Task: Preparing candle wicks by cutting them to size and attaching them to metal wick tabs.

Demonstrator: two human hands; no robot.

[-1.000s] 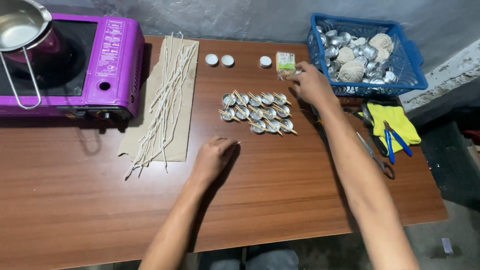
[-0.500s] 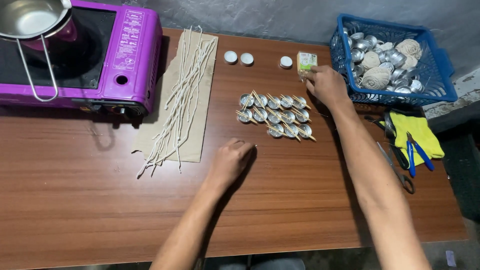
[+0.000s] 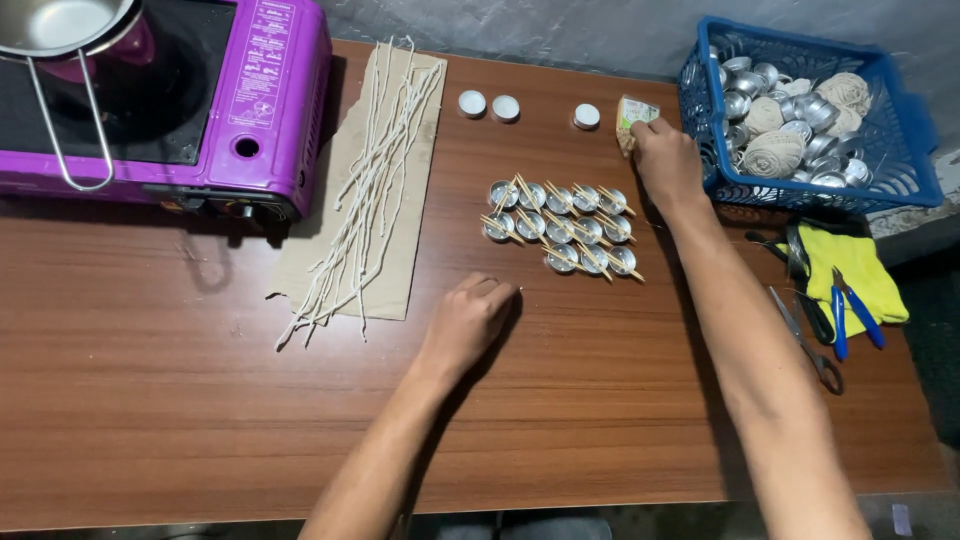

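Head view, looking down on a brown wooden table (image 3: 200, 420): the right hand (image 3: 665, 160) is stretched to the upper right of the frame and its fingers are closed around a small yellowish box (image 3: 633, 112), just beside a blue basket (image 3: 905, 180) of metal cups. The left hand (image 3: 470, 320) is loosely curled, knuckles down, holding nothing, just below the cluster of little tin cups (image 3: 560, 228) crossed with wooden sticks at centre frame.
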